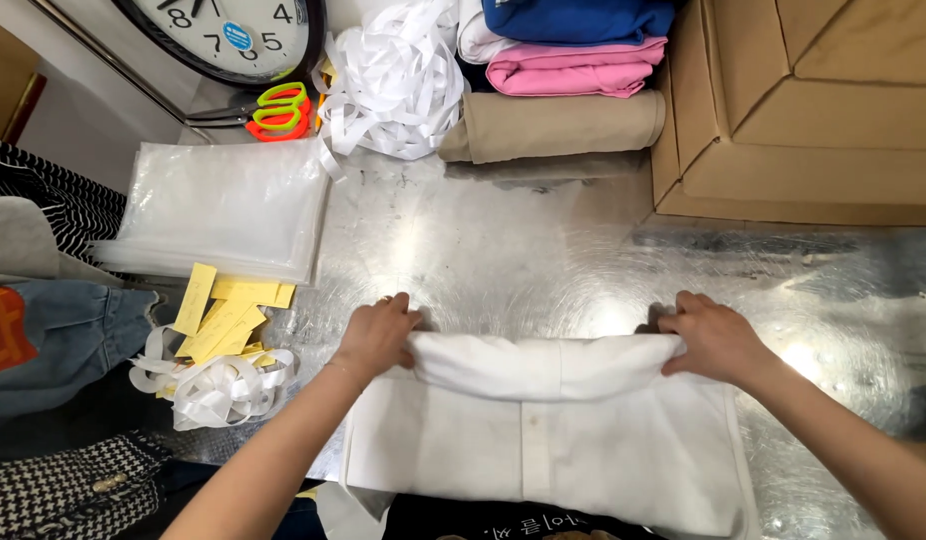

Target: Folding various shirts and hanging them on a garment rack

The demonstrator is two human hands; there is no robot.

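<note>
A white buttoned shirt (pixel 543 450) lies on the shiny metal table (pixel 523 250), close to me. Its far edge is folded back over itself into a thick roll. My left hand (pixel 378 335) grips the left end of that folded edge. At the right end, my right hand (pixel 713 338) holds the same fold. Both hands have their fingers curled over the cloth.
A stack of clear plastic bags (pixel 223 205) and yellow paper tags (pixel 223 310) lie left. White ribbon (pixel 218 385) sits below the tags, more ribbon (pixel 393 80) at the back. Scissors (pixel 273 110), a wall clock (pixel 223 35), folded clothes (pixel 563 90), and cardboard boxes (pixel 813 110) line the back.
</note>
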